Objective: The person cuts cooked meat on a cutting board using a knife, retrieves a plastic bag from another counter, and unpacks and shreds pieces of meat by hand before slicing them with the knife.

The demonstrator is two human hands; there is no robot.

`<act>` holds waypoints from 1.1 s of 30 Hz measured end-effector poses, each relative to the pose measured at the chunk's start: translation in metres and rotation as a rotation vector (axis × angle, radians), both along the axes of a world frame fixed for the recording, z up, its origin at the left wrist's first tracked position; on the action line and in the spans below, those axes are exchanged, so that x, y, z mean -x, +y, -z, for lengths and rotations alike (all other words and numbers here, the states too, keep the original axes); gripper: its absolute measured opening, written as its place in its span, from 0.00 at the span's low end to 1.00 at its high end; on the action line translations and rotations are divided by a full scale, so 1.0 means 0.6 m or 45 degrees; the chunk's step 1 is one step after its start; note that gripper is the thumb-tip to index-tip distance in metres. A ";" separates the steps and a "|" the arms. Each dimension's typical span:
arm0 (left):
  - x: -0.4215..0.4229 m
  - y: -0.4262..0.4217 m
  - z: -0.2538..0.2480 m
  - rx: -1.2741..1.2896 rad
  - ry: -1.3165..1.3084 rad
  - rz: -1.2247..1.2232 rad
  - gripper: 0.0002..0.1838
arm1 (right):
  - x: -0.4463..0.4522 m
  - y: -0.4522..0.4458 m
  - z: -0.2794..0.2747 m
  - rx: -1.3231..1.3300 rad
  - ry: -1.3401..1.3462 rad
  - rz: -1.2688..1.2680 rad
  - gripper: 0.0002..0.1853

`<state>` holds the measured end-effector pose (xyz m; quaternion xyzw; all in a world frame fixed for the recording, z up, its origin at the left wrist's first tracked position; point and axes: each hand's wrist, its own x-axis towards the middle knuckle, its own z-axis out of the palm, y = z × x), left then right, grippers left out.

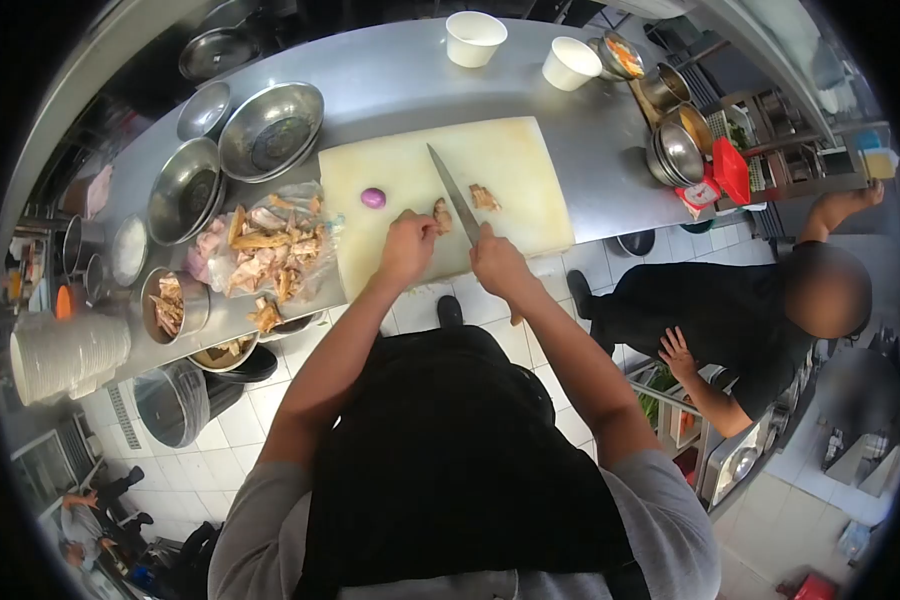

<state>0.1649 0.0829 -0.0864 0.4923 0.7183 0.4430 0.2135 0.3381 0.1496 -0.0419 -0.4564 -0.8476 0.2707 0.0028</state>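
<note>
Seemingly mid-cutting, left hand (408,247) pinches small brown meat chunk (442,216), right hand (499,264) grips long steel knife (454,192), next stroke needing steady hold

I can read no text, label, brand or sign; the dial (697,193) on the red scale (713,188), at my steel counter's (610,150) right end, shows no legible numbers.

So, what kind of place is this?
It looks like a restaurant kitchen: there's a long metal counter, a big white cutting board with food on it, and several shiny metal bowls.
</note>
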 end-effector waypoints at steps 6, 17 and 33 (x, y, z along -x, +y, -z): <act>0.018 0.015 -0.012 -0.138 0.009 0.284 0.12 | 0.025 0.014 -0.056 0.066 -0.136 -0.048 0.15; 0.003 0.035 -0.010 -0.203 0.129 0.400 0.07 | 0.031 0.013 -0.063 0.058 -0.160 -0.038 0.14; -0.001 0.046 0.000 -0.140 0.072 0.412 0.07 | 0.030 0.004 0.008 0.059 -0.083 0.036 0.14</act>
